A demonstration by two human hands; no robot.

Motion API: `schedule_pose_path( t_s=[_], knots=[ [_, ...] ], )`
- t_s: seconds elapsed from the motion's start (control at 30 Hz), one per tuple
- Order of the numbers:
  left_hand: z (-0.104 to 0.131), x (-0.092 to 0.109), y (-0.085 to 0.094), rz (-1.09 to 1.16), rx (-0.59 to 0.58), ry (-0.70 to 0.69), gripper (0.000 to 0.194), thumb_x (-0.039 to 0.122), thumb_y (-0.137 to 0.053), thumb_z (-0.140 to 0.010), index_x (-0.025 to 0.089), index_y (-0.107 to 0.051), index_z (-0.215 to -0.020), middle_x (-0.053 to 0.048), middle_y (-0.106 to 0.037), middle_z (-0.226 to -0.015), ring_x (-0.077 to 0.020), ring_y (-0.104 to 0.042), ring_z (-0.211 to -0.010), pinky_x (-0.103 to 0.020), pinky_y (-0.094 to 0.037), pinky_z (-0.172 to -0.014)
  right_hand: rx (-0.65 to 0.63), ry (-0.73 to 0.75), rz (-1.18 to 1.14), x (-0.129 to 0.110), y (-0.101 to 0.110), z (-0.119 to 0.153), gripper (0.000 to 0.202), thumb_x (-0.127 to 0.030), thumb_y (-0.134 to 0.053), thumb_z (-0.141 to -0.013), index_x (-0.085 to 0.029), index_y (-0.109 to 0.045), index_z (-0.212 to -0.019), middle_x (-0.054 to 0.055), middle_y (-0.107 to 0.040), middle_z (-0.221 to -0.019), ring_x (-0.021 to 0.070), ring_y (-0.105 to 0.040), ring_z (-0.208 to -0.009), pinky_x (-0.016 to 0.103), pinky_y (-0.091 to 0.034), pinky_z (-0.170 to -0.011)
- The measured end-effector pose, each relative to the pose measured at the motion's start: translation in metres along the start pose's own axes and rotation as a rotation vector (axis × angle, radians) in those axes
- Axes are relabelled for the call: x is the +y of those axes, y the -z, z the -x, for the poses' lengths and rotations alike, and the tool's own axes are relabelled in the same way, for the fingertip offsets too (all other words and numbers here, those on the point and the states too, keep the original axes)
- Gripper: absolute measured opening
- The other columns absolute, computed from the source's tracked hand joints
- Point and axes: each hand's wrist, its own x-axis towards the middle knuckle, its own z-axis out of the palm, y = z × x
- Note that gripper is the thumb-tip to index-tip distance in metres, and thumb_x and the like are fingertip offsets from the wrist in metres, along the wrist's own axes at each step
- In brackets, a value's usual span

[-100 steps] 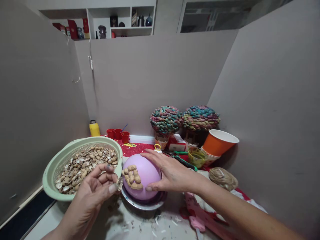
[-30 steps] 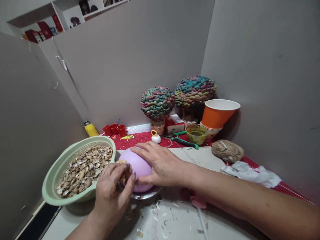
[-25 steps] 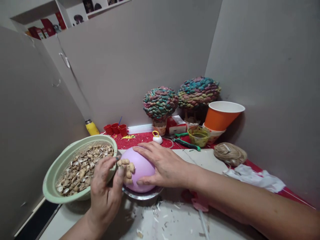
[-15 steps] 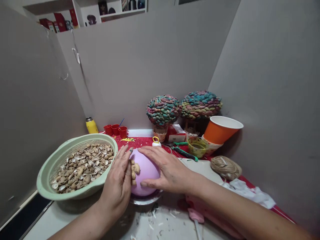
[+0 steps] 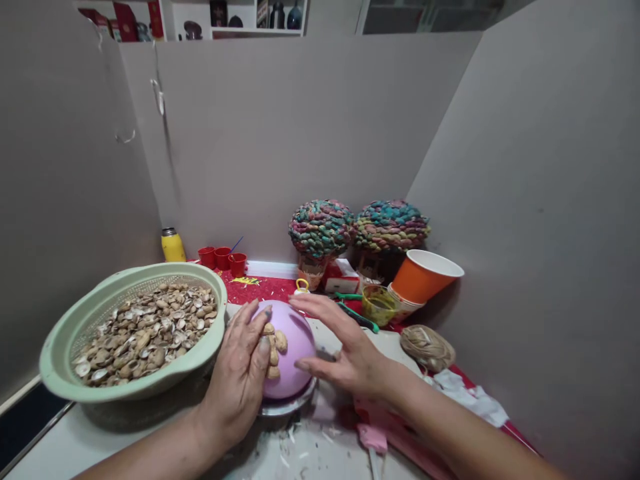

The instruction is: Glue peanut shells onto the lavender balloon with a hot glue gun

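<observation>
A purple balloon (image 5: pixel 295 347) rests in a shiny metal bowl (image 5: pixel 287 407), of which only the near rim shows. Several peanut shells (image 5: pixel 273 357) cling to the balloon's left side. My left hand (image 5: pixel 240 373) lies along that side, its fingers stretched out and touching the shells and the balloon. Part of the shell patch is hidden under it. At the balloon's right, my right hand (image 5: pixel 350 347) is open, thumb and fingers spread. The fingertips and thumb are close to the balloon; whether they touch it I cannot tell.
A green colander (image 5: pixel 53 357) full of shells stands left. Behind are red cups (image 5: pixel 237 265), a yellow bottle (image 5: pixel 173 247) and two yarn-topped trees (image 5: pixel 321 230). At right are green-handled pliers (image 5: pixel 367 323), a twine ball (image 5: pixel 427 347), an orange paper cup (image 5: pixel 420 280) and a pink-headed tool (image 5: pixel 373 438).
My right hand has eased away from the balloon to the right, its fingers spreading. My left hand stays against the balloon, and more of the peanut shells show. The camera view has shifted.
</observation>
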Motion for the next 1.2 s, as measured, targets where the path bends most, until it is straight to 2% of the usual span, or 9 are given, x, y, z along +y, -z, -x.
schedule_pose_path(
  t_s=[0.07,0.13,0.2,0.4,0.63,0.93,1.2],
  knots=[
    [0.001,0.000,0.000,0.006,-0.007,-0.009,0.042,0.027,-0.036,-0.101,0.028,-0.045,-0.142,-0.010,-0.043,-0.152,-0.0245,-0.035,-0.143,-0.057,-0.030,-0.115,0.158,0.050,0.046,-0.016,-0.003,0.003,0.037,-0.024,-0.065,-0.091,-0.024,-0.055,-0.126,0.010,-0.063,-0.111,0.0239,-0.060,-0.102,0.041,-0.051,-0.087],
    [0.001,0.001,0.000,0.005,-0.015,-0.024,0.042,0.027,-0.037,-0.101,0.028,-0.045,-0.142,-0.010,-0.044,-0.151,-0.0242,-0.034,-0.143,-0.057,-0.030,-0.115,0.195,0.087,0.111,-0.032,-0.006,0.004,0.028,-0.010,-0.061,-0.090,-0.021,-0.060,-0.116,0.007,-0.064,-0.095,0.0205,-0.060,-0.085,0.036,-0.051,-0.074],
    [0.002,0.001,0.000,-0.003,-0.016,-0.027,0.042,0.027,-0.036,-0.101,0.028,-0.044,-0.142,-0.010,-0.045,-0.151,-0.0243,-0.034,-0.143,-0.057,-0.030,-0.115,0.180,0.078,0.176,-0.045,-0.008,0.004,0.025,-0.006,-0.060,-0.089,-0.018,-0.061,-0.112,0.007,-0.064,-0.089,0.0199,-0.059,-0.078,0.036,-0.049,-0.070],
    [0.005,0.000,0.000,-0.025,-0.011,-0.042,0.042,0.026,-0.038,-0.100,0.027,-0.045,-0.142,-0.009,-0.045,-0.151,-0.0243,-0.036,-0.142,-0.055,-0.032,-0.115,0.116,0.036,0.264,-0.048,-0.013,0.001,0.020,-0.010,-0.057,-0.093,-0.018,-0.061,-0.111,0.008,-0.066,-0.089,0.0203,-0.059,-0.078,0.036,-0.049,-0.069],
    [0.004,0.002,0.001,-0.037,-0.017,-0.043,0.042,0.026,-0.040,-0.100,0.027,-0.046,-0.142,-0.009,-0.046,-0.151,-0.0232,-0.037,-0.141,-0.051,-0.033,-0.116,0.107,0.046,0.282,-0.047,-0.015,0.003,0.016,-0.009,-0.057,-0.092,-0.015,-0.062,-0.107,0.009,-0.066,-0.086,0.0202,-0.058,-0.076,0.035,-0.049,-0.067],
    [0.002,0.001,0.000,-0.039,-0.012,-0.046,0.041,0.027,-0.041,-0.099,0.026,-0.049,-0.139,-0.010,-0.047,-0.150,-0.0238,-0.039,-0.140,-0.051,-0.034,-0.115,0.131,-0.028,0.320,-0.055,-0.020,0.001,0.014,-0.010,-0.055,-0.094,-0.014,-0.063,-0.104,0.009,-0.066,-0.085,0.0205,-0.059,-0.075,0.035,-0.052,-0.067],
    [0.000,0.003,0.000,-0.050,0.016,-0.079,0.037,0.025,-0.041,-0.099,0.023,-0.055,-0.134,-0.011,-0.050,-0.146,-0.0229,-0.043,-0.137,-0.050,-0.036,-0.114,0.068,-0.032,0.396,-0.055,-0.022,-0.001,0.013,-0.011,-0.052,-0.096,-0.012,-0.065,-0.097,0.010,-0.065,-0.082,0.0207,-0.057,-0.072,0.035,-0.049,-0.065]
  ],
)
